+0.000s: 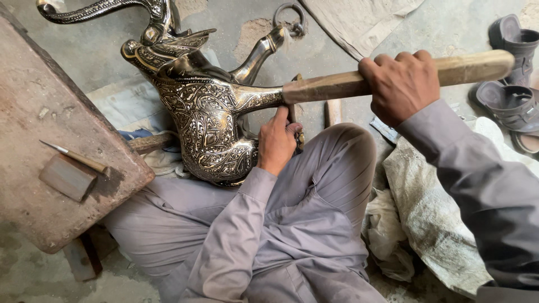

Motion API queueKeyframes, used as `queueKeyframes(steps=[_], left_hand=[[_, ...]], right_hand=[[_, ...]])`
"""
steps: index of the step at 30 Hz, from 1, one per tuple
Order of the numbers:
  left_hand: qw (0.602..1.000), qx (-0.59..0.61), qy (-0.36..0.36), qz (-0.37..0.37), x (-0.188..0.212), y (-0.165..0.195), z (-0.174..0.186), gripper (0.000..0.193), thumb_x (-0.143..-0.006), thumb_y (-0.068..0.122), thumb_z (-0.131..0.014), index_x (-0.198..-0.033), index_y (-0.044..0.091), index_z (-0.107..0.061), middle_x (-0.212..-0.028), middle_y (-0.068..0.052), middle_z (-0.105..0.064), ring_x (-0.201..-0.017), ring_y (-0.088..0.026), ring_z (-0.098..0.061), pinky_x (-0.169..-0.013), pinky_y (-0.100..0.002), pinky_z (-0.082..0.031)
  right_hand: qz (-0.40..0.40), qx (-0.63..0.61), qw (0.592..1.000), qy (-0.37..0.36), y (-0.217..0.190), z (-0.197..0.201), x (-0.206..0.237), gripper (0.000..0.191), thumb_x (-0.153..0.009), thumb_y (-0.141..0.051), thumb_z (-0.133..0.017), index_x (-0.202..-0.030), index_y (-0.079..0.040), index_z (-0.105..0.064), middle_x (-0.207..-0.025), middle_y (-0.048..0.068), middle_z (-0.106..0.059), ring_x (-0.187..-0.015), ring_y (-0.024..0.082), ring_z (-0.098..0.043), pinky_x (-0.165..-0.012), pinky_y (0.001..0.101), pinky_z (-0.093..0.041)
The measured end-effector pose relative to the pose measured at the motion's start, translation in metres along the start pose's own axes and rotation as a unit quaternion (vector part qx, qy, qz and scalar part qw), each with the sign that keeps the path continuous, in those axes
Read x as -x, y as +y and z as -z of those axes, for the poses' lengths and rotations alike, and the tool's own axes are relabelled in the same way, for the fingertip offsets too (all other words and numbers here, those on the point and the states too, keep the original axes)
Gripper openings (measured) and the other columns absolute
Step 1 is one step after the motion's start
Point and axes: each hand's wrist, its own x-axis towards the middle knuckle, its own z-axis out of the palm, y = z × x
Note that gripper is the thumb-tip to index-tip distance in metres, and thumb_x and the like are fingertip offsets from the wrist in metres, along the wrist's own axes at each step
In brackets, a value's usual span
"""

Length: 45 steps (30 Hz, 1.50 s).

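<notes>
- R hand [400, 84]: clamped round wooden mallet [393, 78], held level.
- L hand [277, 140]: fingers closed against engraved metal figure [208, 123], by mallet tip.
- Figure rests on lap.

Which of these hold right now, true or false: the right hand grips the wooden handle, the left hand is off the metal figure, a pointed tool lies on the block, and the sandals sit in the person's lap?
1. The right hand grips the wooden handle. True.
2. The left hand is clear of the engraved metal figure. False: it rests against the figure, beside where the handle meets it.
3. A pointed tool lies on the worn block at the left. True.
4. The sandals sit in the person's lap. False: they are on the ground at the upper right.
</notes>
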Motion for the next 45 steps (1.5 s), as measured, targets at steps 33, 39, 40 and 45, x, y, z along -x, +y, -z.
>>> queueKeyframes(steps=[33,39,40,45], left_hand=[[0.994,0.029,0.037,-0.099,0.038,-0.009,-0.006,0.024,-0.101,0.029,-0.068,-0.109,0.007,-0.06,-0.095,-0.013,-0.068,-0.088,-0.038,-0.069,-0.074,-0.047,-0.052],[0.996,0.003,0.035,-0.087,0.037,-0.009,-0.006,0.024,-0.098,0.026,-0.072,-0.105,0.007,-0.06,-0.094,-0.014,-0.068,-0.087,-0.039,-0.069,-0.073,-0.047,-0.053],[0.995,0.016,0.035,-0.087,0.038,-0.009,-0.006,0.024,-0.098,0.026,-0.071,-0.107,0.007,-0.06,-0.094,-0.013,-0.069,-0.087,-0.037,-0.07,-0.073,-0.046,-0.054],[0.995,0.046,0.037,-0.086,0.038,-0.008,-0.007,0.023,-0.098,0.024,-0.068,-0.113,0.007,-0.062,-0.096,-0.011,-0.071,-0.089,-0.035,-0.072,-0.075,-0.045,-0.056]], right_hand=[[-0.012,-0.06,0.988,0.141,-0.013,-0.012,0.047,0.016,-0.094,-0.006,-0.069,-0.105,-0.018,-0.065,-0.091,0.003,-0.062,-0.088,0.027,-0.057,-0.088,0.0437,-0.037],[-0.041,-0.043,0.996,0.06,-0.016,-0.014,0.05,0.016,-0.09,-0.007,-0.068,-0.1,-0.017,-0.061,-0.092,0.004,-0.06,-0.086,0.026,-0.057,-0.087,0.0447,-0.036],[-0.05,-0.099,0.991,0.069,-0.016,-0.015,0.05,0.02,-0.087,-0.006,-0.067,-0.104,-0.016,-0.062,-0.093,0.005,-0.059,-0.085,0.027,-0.057,-0.087,0.0448,-0.036],[-0.056,-0.142,0.983,0.104,-0.019,-0.017,0.055,0.023,-0.085,-0.007,-0.066,-0.106,-0.015,-0.063,-0.096,0.006,-0.062,-0.09,0.029,-0.058,-0.086,0.0452,-0.035]])
